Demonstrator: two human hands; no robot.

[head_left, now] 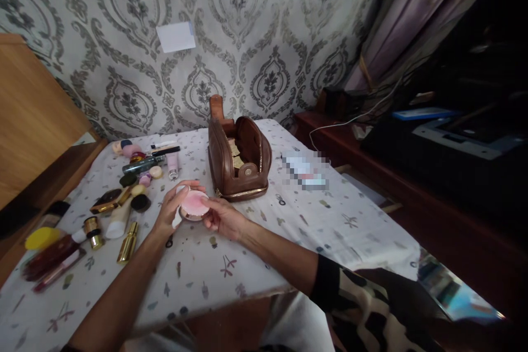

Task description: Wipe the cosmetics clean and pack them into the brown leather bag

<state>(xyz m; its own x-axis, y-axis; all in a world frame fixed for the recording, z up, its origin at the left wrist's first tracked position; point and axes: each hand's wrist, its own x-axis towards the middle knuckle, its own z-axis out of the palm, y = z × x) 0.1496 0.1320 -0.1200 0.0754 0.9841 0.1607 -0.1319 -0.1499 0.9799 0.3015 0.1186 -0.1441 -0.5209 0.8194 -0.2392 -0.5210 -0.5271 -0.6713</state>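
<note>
A round pink compact (193, 203) with a shiny metallic rim is held between my two hands, in front of the bag. My left hand (170, 204) curls around its left side, and a small white piece (177, 219), perhaps tissue or cloth, shows by the palm. From the right, my right hand (225, 220) pinches the compact's edge, thumb on top. Just behind my hands stands a brown leather toiletry bag (243, 184), unzipped, its flap raised at the back. Pale gold items (234, 154) show inside it, partly hidden by the bag's wall.
Cosmetics lie spread on the left: a gold lipstick-like tube (127, 243), a white tube (119, 223), a pink tube (172, 166), a yellow-lidded jar (42, 238), several others. Right of the bag is a blurred flat item (305, 169). The patterned tablecloth (264, 253) ends near my lap.
</note>
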